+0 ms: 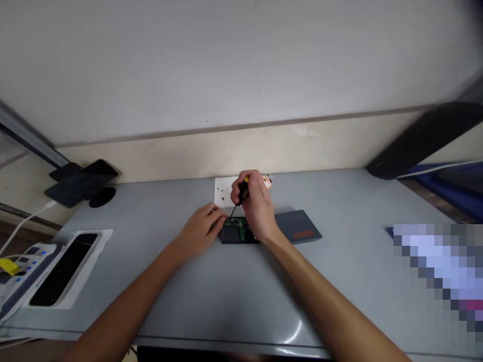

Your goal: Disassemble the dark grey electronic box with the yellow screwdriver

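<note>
My right hand is wrapped round the black and yellow handle of a screwdriver. Its thin shaft slants down to the left, with the tip at the upper left part of an opened electronic device showing a green circuit board. My left hand rests at the device's left edge, fingertips close together near the screwdriver tip; whether they pinch anything is too small to tell. Behind the device lies a white paper with several tiny dark pieces, likely screws. A dark grey cover panel with an orange-brown patch lies to the right, partly behind my right wrist.
At the left, a phone stands on a round-based holder, and another phone lies on white paper beside a power strip. A long black object leans at the back right. A blurred-out item lies at the right edge.
</note>
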Action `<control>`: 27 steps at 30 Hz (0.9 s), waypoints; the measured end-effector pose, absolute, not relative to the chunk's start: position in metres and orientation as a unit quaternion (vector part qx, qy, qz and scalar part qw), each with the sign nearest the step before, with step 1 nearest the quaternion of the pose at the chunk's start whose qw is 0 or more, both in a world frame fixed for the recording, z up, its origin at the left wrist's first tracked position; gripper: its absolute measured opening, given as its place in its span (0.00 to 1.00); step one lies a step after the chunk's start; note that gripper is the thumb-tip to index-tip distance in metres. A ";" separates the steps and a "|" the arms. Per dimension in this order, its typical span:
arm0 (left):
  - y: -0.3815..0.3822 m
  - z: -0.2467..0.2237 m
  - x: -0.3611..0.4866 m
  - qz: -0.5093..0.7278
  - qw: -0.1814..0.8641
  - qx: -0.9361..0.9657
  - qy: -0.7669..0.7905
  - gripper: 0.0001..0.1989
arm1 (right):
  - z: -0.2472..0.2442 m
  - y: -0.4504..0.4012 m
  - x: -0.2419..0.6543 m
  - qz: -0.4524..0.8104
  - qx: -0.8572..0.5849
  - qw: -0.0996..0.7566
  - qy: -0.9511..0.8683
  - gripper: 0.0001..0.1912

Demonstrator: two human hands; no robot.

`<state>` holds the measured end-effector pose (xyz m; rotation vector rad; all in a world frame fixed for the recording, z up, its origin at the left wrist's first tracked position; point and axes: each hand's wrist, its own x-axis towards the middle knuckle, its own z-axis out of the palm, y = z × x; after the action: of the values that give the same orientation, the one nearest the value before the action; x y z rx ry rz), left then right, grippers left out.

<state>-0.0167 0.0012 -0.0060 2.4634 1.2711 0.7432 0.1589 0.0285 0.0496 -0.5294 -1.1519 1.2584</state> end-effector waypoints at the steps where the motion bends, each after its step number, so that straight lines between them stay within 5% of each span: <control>1: 0.001 -0.006 -0.017 0.256 0.135 0.851 0.439 0.14 | 0.049 0.029 0.159 0.550 -0.232 0.626 -0.501 0.17; 12: 0.000 -0.005 -0.017 0.257 0.131 0.854 0.434 0.13 | 0.047 0.032 0.162 0.570 -0.215 0.607 -0.511 0.23; 27: 0.001 -0.003 -0.016 0.254 0.138 0.855 0.431 0.13 | 0.049 0.041 0.166 0.602 -0.212 0.609 -0.470 0.17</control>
<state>-0.0158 0.0011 -0.0034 2.4723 1.2461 0.7358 0.1665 0.0414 0.0492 -0.4900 -1.0855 1.3910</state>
